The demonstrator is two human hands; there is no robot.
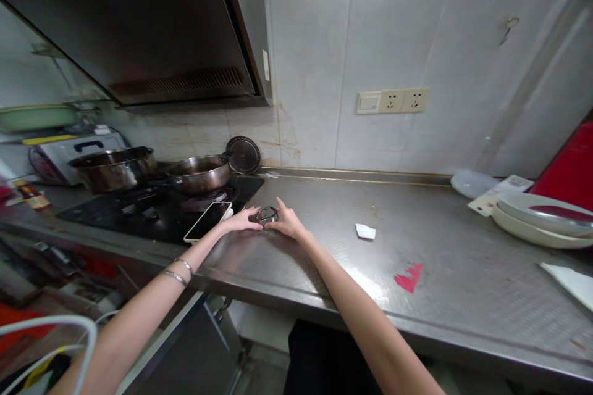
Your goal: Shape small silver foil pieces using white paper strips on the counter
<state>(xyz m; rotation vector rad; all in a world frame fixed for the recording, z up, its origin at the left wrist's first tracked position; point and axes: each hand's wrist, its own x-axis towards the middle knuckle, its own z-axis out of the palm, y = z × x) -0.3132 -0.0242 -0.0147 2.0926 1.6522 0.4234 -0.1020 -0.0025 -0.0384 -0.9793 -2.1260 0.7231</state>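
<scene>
Small shiny thing is sitting between my spread-apart left fingers and right fingers; uneven pushing could be making it slide on smooth surface.

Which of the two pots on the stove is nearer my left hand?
The right-hand pot, just left of the dark round disc. The other pot stands farther left, away from the left hand.

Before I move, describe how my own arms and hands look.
Both forearms are bare, with no sleeves in view. Your left wrist wears two thin, silvery bangles; your right wrist has none. Neither your left hand nor your right hand wears a glove.
</scene>
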